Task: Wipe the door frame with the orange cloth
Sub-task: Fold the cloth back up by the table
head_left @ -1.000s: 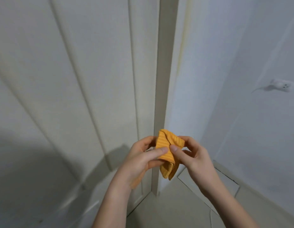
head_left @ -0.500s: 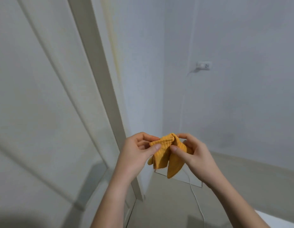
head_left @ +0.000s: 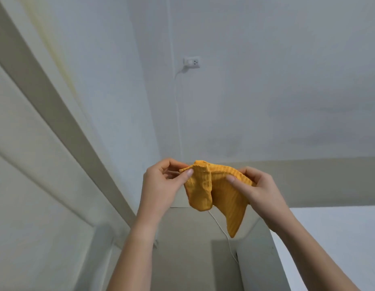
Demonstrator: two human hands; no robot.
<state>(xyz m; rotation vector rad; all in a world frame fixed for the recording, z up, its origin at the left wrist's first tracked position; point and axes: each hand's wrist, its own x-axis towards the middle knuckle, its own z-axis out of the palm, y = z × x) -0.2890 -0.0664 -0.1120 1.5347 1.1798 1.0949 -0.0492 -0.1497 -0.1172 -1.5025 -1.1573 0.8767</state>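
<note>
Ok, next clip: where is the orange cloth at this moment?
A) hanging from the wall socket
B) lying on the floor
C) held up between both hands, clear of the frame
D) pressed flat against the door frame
C: the left hand and right hand each pinch the cloth near its top, and it hangs between them, apart from the door frame.

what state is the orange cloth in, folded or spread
Folded, not spread: the orange cloth hangs in doubled-over flaps, its top edge pinched by the left hand and the right hand.
</note>
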